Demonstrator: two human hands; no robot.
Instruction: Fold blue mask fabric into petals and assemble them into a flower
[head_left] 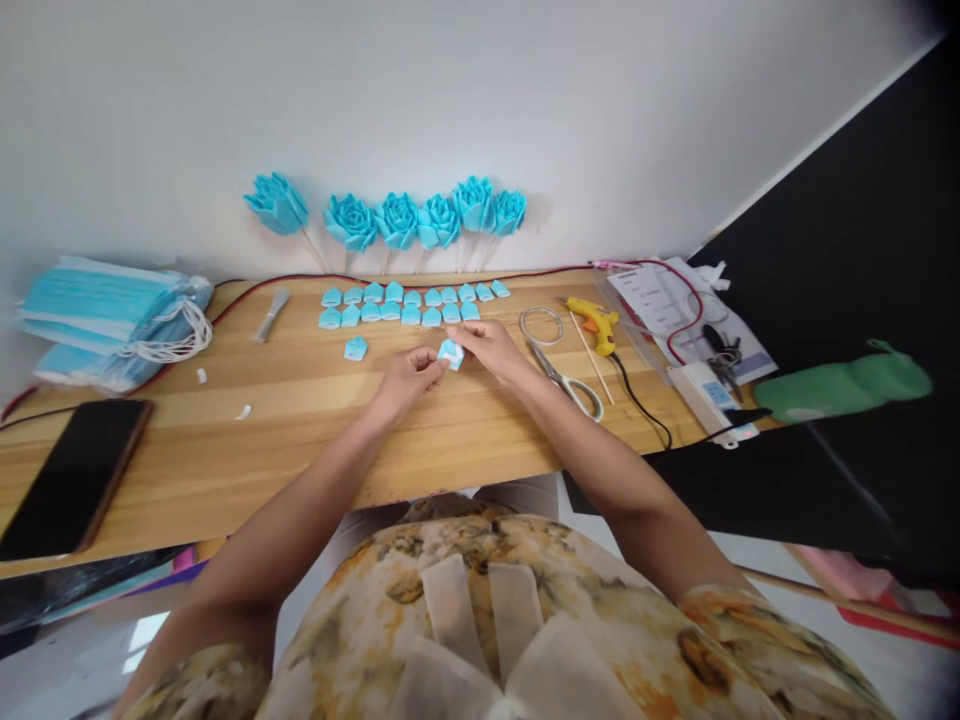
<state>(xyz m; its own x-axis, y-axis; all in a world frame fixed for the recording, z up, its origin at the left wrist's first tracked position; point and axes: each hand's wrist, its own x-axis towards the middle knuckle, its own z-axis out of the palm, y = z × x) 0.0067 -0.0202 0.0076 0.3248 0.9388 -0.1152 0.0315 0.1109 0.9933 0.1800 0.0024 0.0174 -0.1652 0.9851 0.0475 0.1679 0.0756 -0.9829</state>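
Observation:
Between my two hands is a small blue-and-white folded petal [451, 353], held just above the wooden table. My left hand [411, 378] pinches its lower left edge with thumb and fingertips. From the upper right, my right hand [484, 345] grips the same petal, its fingers closed on the edge. A similar single blue piece [356, 348] lies to the left of my left hand. Behind my hands, two rows of folded blue petals [390, 311] are laid out side by side. Several blue flowers on sticks [396, 220] lean against the wall at the back.
Right of my hands lie scissors [564, 380], a wire coil [541, 326], a wooden stick [592, 358] and a yellow glue gun [596, 322]. A power strip [705, 398] and green bottle [840, 388] are farther right. Blue masks [105, 310] and a phone [75, 478] sit left.

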